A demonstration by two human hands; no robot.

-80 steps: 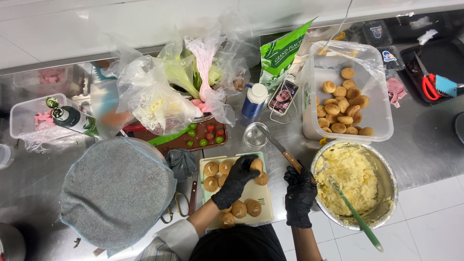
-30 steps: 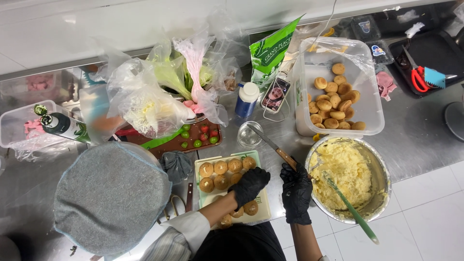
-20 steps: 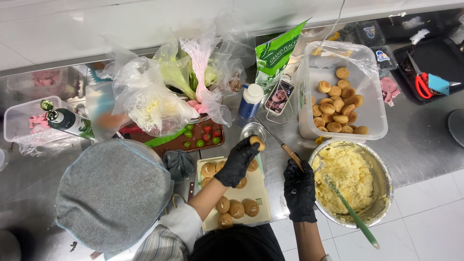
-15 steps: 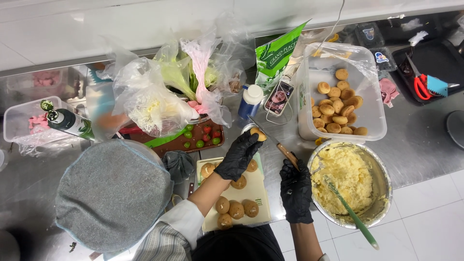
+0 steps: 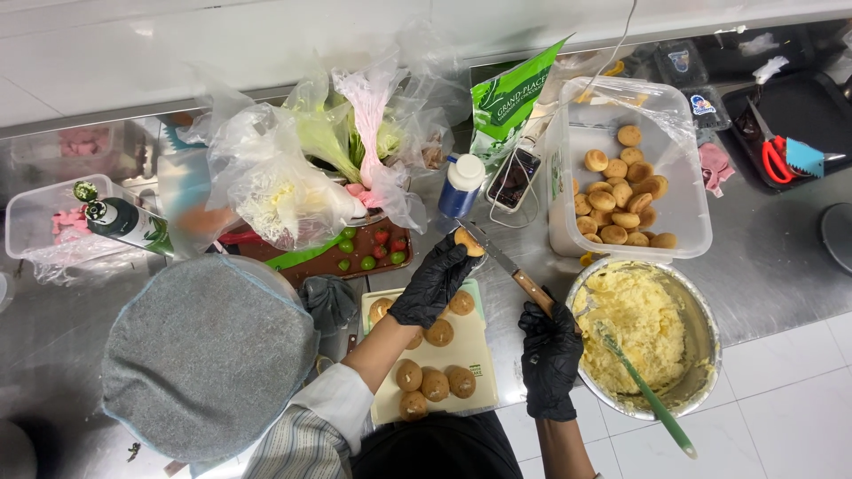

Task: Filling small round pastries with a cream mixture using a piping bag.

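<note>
The little round bun (image 5: 468, 241) is pinched in my left hand (image 5: 432, 282) above the worktop (image 5: 772, 266), and my right hand (image 5: 550, 355) grips a knife (image 5: 506, 264) touching it. I think seven buns on the board (image 5: 470, 355) are handled; many wait in the tub (image 5: 688, 213).

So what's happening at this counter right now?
A person in black gloves works at a steel counter. The left hand holds a small round bun up, and the right hand holds a wooden-handled knife with its blade at that bun. More buns lie on a pale board below the hands and in a clear plastic tub. A metal bowl of yellow cream, with a green spatula in it, sits beside the right hand.
</note>
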